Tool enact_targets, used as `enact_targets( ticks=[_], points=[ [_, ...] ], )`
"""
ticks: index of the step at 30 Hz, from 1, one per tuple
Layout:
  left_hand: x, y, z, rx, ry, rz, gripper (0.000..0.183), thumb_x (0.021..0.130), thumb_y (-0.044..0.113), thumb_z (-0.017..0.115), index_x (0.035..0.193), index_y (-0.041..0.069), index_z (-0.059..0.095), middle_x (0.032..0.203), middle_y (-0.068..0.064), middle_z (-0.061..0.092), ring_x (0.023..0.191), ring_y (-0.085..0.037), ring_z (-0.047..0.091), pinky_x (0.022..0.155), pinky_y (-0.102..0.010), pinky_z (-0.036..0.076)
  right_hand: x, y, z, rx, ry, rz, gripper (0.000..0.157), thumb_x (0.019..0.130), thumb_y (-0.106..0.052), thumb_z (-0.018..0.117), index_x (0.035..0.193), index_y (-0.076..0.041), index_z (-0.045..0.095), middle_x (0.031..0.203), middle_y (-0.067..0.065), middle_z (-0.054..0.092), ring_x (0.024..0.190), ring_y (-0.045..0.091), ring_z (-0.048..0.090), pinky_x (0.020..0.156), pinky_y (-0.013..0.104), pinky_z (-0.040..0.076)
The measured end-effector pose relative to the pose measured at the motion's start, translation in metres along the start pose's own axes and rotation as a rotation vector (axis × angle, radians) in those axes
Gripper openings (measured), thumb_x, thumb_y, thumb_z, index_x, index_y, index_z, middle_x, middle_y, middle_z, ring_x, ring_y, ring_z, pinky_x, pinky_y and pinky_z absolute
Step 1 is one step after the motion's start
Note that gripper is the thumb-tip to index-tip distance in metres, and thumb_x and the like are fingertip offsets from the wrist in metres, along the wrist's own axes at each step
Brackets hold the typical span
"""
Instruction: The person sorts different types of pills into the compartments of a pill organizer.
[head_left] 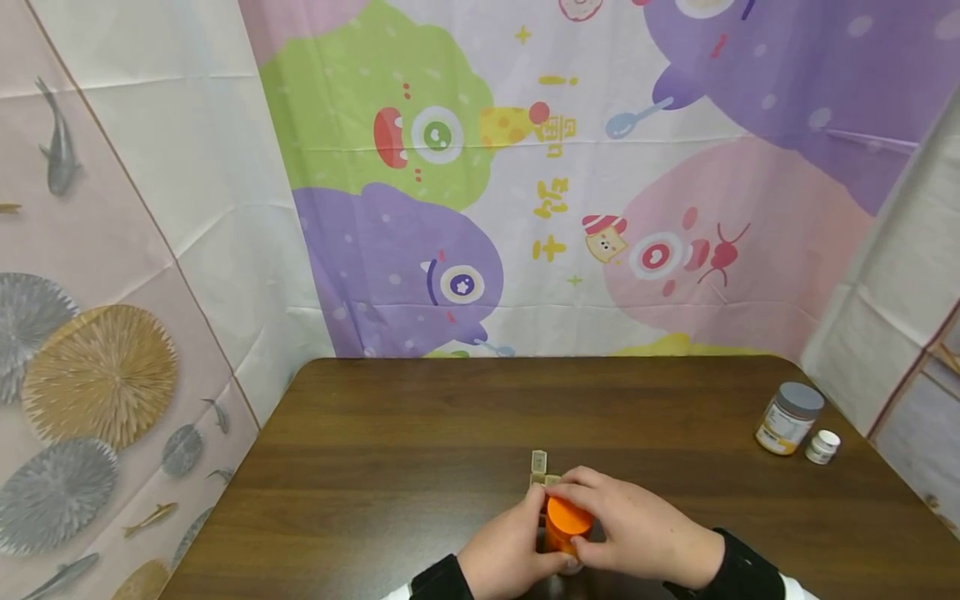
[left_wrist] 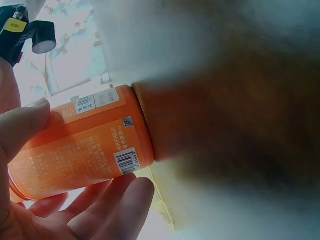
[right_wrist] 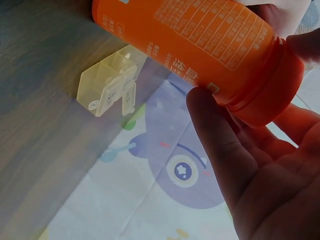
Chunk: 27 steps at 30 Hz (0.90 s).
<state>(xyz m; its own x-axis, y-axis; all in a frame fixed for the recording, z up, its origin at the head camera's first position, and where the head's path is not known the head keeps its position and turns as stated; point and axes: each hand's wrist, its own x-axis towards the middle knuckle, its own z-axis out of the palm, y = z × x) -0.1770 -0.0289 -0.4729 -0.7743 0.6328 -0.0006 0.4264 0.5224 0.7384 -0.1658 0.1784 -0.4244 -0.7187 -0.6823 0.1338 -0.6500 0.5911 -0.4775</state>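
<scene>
An orange supplement bottle (head_left: 567, 518) with an orange screw cap (right_wrist: 277, 90) is between both hands, near the table's front edge. My left hand (head_left: 506, 542) holds the bottle's body, thumb on one side and fingers on the other; printed text and a barcode show in the left wrist view. From the right, my right hand (head_left: 648, 525) grips the bottle around its cap end. Just beyond the hands, a yellowish see-through pill organizer (right_wrist: 107, 82) stands on the table, at least one of its compartment lids flipped up. In the head view the hands partly cover it.
At the right of the brown wooden table (head_left: 405, 417) stand a jar with a grey lid (head_left: 789, 419) and a small white bottle (head_left: 823, 447). A cartoon-print cloth (head_left: 540, 292) hangs behind the table's far edge.
</scene>
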Motion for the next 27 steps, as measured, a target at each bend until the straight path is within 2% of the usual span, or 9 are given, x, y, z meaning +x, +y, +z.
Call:
enact_targets(
  ticks=[12,15,18,22,25,27],
  points=[
    [0.0,0.0,0.003,0.039,0.001,-0.016,0.064,0.081,0.048,0.074,0.128,0.016,0.043,0.119,0.004,0.061,0.099,-0.005,0.058,0.083,-0.031,0.053,-0.004,0.001,0.004,-0.014,0.03,0.008,0.052,0.082,-0.019,0.068,0.133,-0.016,0.057,0.123,-0.007,0.052,0.085,0.001,0.052,0.072,0.022,0.052],
    [-0.004,-0.001,0.001,0.14,0.021,-0.021,0.07,0.082,0.056,0.069,0.133,0.015,0.045,0.122,0.002,0.06,0.101,-0.008,0.058,0.083,-0.034,0.054,-0.009,0.004,0.001,-0.019,0.055,0.032,0.052,0.082,-0.02,0.07,0.133,-0.017,0.058,0.122,-0.009,0.052,0.086,0.0,0.053,0.074,0.025,0.053],
    [-0.01,-0.002,-0.005,0.309,0.06,-0.033,0.077,0.082,0.065,0.061,0.136,0.013,0.048,0.127,-0.002,0.059,0.106,-0.013,0.056,0.086,-0.04,0.052,-0.018,0.009,-0.006,-0.044,0.085,0.075,0.052,0.081,-0.019,0.07,0.132,-0.018,0.058,0.122,-0.01,0.052,0.084,0.0,0.053,0.07,0.024,0.053],
    [-0.02,-0.004,-0.017,0.513,0.133,-0.04,0.084,0.083,0.074,0.052,0.142,0.015,0.045,0.135,-0.005,0.053,0.118,-0.021,0.049,0.097,-0.048,0.043,-0.033,0.024,-0.02,-0.095,0.127,0.176,0.052,0.081,-0.018,0.07,0.132,-0.016,0.057,0.122,-0.006,0.052,0.078,0.001,0.052,0.061,0.019,0.048],
    [-0.028,-0.009,-0.025,0.588,0.187,-0.039,0.086,0.082,0.076,0.05,0.147,0.02,0.038,0.141,-0.005,0.048,0.125,-0.024,0.041,0.103,-0.052,0.034,-0.046,0.04,-0.031,-0.143,0.173,0.277,0.053,0.081,-0.019,0.071,0.131,-0.013,0.058,0.122,-0.001,0.054,0.078,0.003,0.053,0.061,0.021,0.047],
    [-0.032,-0.013,-0.028,0.611,0.212,-0.037,0.087,0.083,0.076,0.049,0.15,0.023,0.035,0.143,-0.005,0.044,0.128,-0.025,0.037,0.106,-0.053,0.03,-0.054,0.052,-0.038,-0.179,0.211,0.338,0.053,0.08,-0.019,0.072,0.13,-0.011,0.058,0.122,0.004,0.055,0.082,0.006,0.054,0.065,0.027,0.049]
  ],
)
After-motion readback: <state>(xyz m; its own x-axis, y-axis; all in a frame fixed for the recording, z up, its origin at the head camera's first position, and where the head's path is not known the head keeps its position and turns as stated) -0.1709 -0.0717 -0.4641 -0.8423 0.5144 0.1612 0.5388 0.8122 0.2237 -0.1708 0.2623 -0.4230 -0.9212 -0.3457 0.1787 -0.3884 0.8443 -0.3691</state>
